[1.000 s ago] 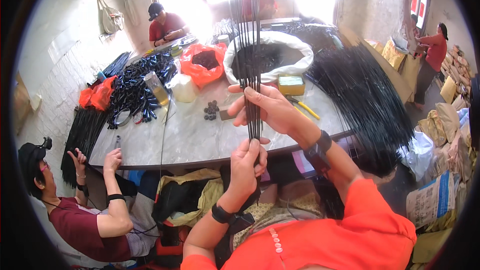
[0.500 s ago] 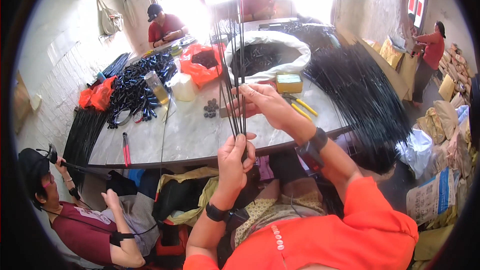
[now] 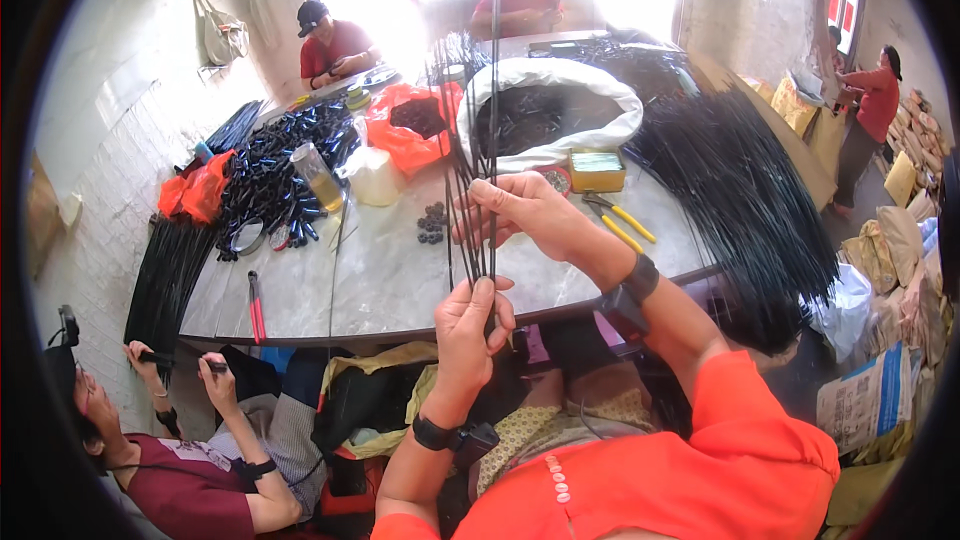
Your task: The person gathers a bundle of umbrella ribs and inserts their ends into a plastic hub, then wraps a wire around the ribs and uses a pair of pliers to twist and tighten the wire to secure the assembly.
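Several thin black rods (image 3: 493,120) stand upright in front of me, spread slightly toward their tops. My left hand (image 3: 474,325) is closed around their lower ends, just past the table's near edge. Higher up, my right hand (image 3: 528,213) pinches the same rods between thumb and fingers; some rods pass behind its fingers. Beside the rods, a small cluster of black round parts (image 3: 432,224) lies on the marbled table (image 3: 390,285). To the right of my right hand rest pliers with yellow handles (image 3: 630,224) and a yellow tin (image 3: 597,178).
A white sack (image 3: 632,120) of small dark parts and an orange-red bag (image 3: 405,145) stand farther back. Black rods lie heaped at right (image 3: 740,180) and left (image 3: 172,280). Red-handled pliers (image 3: 256,306) lie front left. A co-worker (image 3: 200,480) sits at my left; others work beyond.
My hands keep their grip on the rods and sit slightly lower in view. The co-worker at left has leaned back, with both hands now raised in front.
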### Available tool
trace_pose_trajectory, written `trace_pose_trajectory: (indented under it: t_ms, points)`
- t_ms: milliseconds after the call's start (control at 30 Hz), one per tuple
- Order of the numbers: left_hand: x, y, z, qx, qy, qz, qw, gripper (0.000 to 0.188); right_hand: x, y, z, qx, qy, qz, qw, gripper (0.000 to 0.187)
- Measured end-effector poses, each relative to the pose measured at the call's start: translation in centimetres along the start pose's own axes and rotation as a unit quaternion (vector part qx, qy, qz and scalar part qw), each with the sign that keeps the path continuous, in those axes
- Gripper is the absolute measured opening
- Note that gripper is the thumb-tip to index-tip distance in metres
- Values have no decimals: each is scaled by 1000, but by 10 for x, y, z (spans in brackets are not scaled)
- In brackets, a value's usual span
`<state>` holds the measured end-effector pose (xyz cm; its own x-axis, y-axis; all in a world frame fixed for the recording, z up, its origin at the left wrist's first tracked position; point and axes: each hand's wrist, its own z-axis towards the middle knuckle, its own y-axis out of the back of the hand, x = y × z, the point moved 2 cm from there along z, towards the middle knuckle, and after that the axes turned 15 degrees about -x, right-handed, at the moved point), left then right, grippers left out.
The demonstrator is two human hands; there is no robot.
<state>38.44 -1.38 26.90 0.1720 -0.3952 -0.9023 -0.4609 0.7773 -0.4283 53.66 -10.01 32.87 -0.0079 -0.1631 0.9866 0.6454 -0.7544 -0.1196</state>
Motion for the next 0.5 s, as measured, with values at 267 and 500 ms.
trace_pose_trajectory:
  t_ms: [267, 500]
  points:
    - [4, 5, 6, 36, 50, -22, 998, 36, 6, -5, 13, 140, -55, 133, 980, 48]
    - [6, 3, 0, 64, 75, 27, 995, 34, 11, 2, 16, 54, -57, 239, 968, 42]
